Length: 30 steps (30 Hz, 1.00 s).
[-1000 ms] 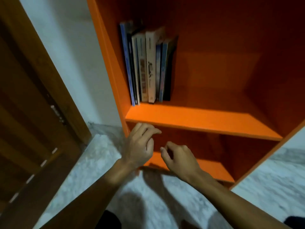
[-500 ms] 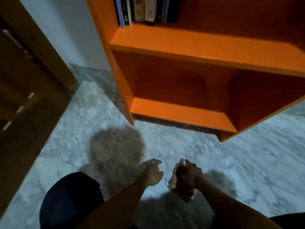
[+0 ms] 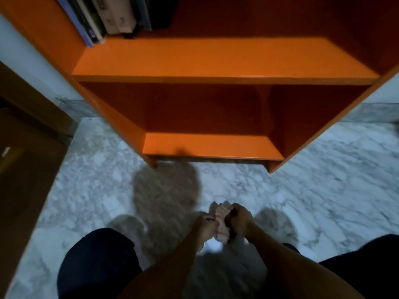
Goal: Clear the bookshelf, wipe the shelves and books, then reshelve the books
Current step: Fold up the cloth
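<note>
You've got one orange bookshelf point(image 3: 216, 61) with two shelves in view, roughly seven books point(image 3: 112, 16) on its upper shelf, one cloth point(image 3: 221, 221) below it, two hands.

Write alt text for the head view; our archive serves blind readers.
Both hands grip a crumpled striped cloth low over a marble floor, left hand beside right hand. Ahead stands an orange bookshelf, books upright at the upper shelf's left end, the bottom shelf bare.

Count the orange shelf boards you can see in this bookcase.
2: the upper shelf carrying books at its left end, and the bottom shelf near the floor. Higher ones may be out of frame.
</note>
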Tool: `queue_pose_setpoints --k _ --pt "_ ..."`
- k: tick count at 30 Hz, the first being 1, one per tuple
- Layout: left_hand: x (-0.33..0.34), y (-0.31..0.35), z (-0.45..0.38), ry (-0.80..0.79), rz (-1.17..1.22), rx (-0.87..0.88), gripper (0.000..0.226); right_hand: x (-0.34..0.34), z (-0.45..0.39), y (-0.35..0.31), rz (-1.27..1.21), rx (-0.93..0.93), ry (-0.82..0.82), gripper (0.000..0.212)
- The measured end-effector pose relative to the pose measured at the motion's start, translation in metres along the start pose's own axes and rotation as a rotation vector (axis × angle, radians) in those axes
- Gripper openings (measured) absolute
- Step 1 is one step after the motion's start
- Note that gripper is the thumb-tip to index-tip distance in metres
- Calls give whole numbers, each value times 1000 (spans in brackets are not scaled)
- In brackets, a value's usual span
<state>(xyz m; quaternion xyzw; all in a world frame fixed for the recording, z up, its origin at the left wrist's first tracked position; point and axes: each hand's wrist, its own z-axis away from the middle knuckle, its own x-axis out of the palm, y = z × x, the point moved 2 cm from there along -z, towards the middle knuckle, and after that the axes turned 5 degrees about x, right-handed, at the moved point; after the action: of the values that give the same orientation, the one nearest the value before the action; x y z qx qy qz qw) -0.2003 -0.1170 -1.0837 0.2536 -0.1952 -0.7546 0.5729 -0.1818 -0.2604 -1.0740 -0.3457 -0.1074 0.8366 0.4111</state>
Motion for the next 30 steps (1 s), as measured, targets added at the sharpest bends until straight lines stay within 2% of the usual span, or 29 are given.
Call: queue_pose_setpoints --k 3,7,11,13,16,19,21,26,30 --pt "7 51 30 -23 16 113 11 -49 22 -20 -144 -50 56 24" --pt "15 136 93 -160 78 199 31 -128 89 -53 -340 -115 132 16" --pt "13 247 203 -246 157 270 32 -227 189 -111 -424 -167 134 20" --pt "11 295 264 -327 185 322 23 -272 245 -139 -427 -177 120 17" --pt "4 354 347 -371 61 424 11 -328 325 -176 -502 -170 137 23" --pt "-7 403 419 -373 -112 521 22 -377 402 -208 -506 -229 193 33" --pt "-15 432 461 -340 -239 619 24 -405 449 -225 -513 -257 192 30" --pt "-20 486 538 -211 -525 899 12 -460 547 -251 -475 -319 239 23" --pt "-19 529 590 -254 -578 1161 11 -502 613 -261 -427 -400 319 20"
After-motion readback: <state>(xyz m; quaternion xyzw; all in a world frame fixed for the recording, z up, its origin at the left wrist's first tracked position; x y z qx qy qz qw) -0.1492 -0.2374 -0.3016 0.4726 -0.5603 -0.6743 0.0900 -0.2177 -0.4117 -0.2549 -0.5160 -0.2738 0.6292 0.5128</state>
